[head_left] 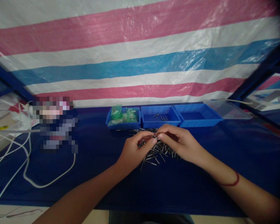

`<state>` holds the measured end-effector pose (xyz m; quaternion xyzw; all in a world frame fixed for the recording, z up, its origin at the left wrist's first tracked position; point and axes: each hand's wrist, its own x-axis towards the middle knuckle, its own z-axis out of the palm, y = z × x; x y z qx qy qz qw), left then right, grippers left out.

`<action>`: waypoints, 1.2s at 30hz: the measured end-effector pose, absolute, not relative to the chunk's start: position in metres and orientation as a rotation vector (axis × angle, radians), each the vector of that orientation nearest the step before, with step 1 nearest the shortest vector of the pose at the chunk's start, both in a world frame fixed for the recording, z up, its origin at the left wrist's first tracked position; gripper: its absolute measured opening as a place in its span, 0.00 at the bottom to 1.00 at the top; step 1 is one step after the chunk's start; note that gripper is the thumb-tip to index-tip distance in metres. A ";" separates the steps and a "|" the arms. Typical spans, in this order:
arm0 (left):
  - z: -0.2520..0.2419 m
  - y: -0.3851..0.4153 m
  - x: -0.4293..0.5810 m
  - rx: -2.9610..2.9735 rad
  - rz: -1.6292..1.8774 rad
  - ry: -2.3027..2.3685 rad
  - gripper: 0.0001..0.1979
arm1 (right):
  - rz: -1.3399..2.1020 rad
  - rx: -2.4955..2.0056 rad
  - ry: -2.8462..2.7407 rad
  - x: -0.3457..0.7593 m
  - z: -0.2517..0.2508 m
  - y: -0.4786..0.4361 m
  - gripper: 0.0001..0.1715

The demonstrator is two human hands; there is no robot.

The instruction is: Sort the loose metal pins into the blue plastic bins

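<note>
Both my hands meet above a loose pile of thin metal pins (156,155) on the dark blue table. My left hand (136,147) is closed, its thumb and forefinger pinched at a small silvery piece (156,137). From the other side my right hand (177,140) pinches at that same spot, fingertips nearly touching the left ones. The small piece is mostly covered by the fingers, and its exact kind is unclear. Just behind the hands, the middle blue bin (160,122) holds several pins like those in the pile.
The left bin (123,126) contains green-tinted plastic bags (116,112) of small parts. A third blue bin (197,116) stands at right, near a clear plastic sheet (231,109). White cables (37,186) loop across the table's left side. A striped tarp (130,68) hangs behind.
</note>
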<state>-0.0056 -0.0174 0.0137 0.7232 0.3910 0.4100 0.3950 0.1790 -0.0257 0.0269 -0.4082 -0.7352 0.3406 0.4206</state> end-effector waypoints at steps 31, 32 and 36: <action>0.012 -0.014 -0.012 1.996 1.117 1.156 0.05 | 0.669 -1.024 -1.949 0.173 0.013 -0.020 0.08; 0.012 -0.014 -0.012 1.990 1.114 1.153 0.05 | 0.626 -1.003 -1.980 0.173 0.014 -0.019 0.08; 0.008 -0.013 -0.011 1.991 1.104 1.131 0.18 | 0.384 -1.024 -1.977 0.179 0.016 -0.010 0.08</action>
